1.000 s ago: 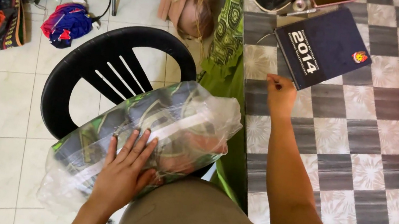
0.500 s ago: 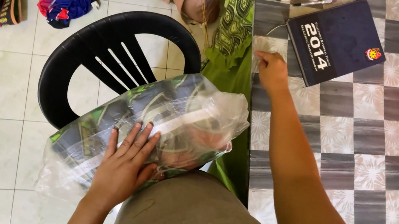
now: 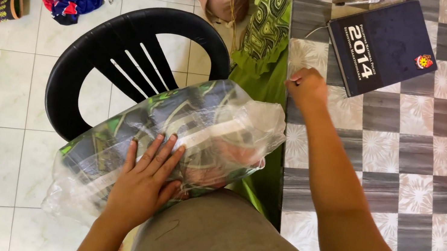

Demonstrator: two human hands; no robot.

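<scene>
Head view: clear plastic bag at centre frame, lying on the seat of a black plastic chair — inside it, folded cloth in green, black and pink. Left hand rests palm down on the bag, fingers spread flat, gripping nothing. Right hand is curled into a loose fist on the checkered surface near its left edge — whether it pinches anything, cannot tell. Dark blue book lies upper right, just beyond the fist.
</scene>
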